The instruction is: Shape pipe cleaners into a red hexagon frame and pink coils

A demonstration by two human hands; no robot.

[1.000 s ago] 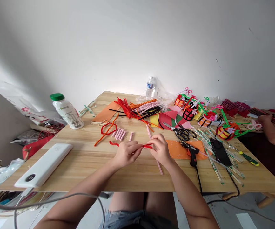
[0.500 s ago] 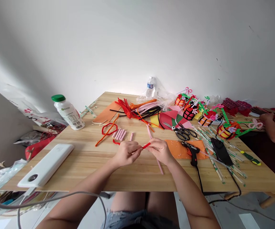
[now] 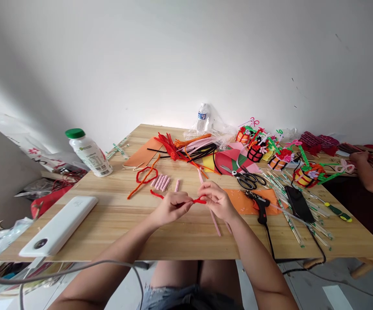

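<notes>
Between my hands runs a red pipe cleaner (image 3: 200,201), one end bent over near my right fingers and its other end sticking out left of my left hand. My left hand (image 3: 173,207) pinches it with thumb and forefinger. My right hand (image 3: 216,201) is closed on the folded end. Pale pink pipe cleaners (image 3: 215,221) lie on the table beneath my right hand. Just beyond my left hand are several pink coils (image 3: 161,182) in a row and one single coil (image 3: 177,185). A red ring of pipe cleaner (image 3: 147,175) is crossed by an orange pipe cleaner (image 3: 139,186).
Scissors (image 3: 247,178), a glue gun (image 3: 260,204), a phone (image 3: 299,204) and a screwdriver (image 3: 338,212) lie to the right. Small decorated baskets (image 3: 278,160) stand behind. At left are a power bank (image 3: 60,226) and a tilted white bottle (image 3: 91,155). Another person's arm (image 3: 372,176) shows far right.
The red pipe cleaner's right end, straight and slanting up before, now lies bent over at my right fingers. My right fingers have shifted slightly, and the view has moved a little.
</notes>
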